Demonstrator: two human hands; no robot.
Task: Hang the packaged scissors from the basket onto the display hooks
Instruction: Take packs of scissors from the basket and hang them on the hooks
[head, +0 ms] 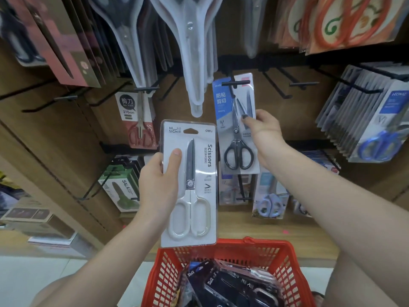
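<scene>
Left hand grips the white-handled scissors pack mid-frame, awaiting a hook; right hand pinches the black-handled pack, steadying it on its hook.

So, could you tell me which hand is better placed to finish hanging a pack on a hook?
The right hand. It pinches the black-handled scissors pack, whose top is already at a hook. The left hand holds the white-handled pack lower, away from any hook.
</scene>
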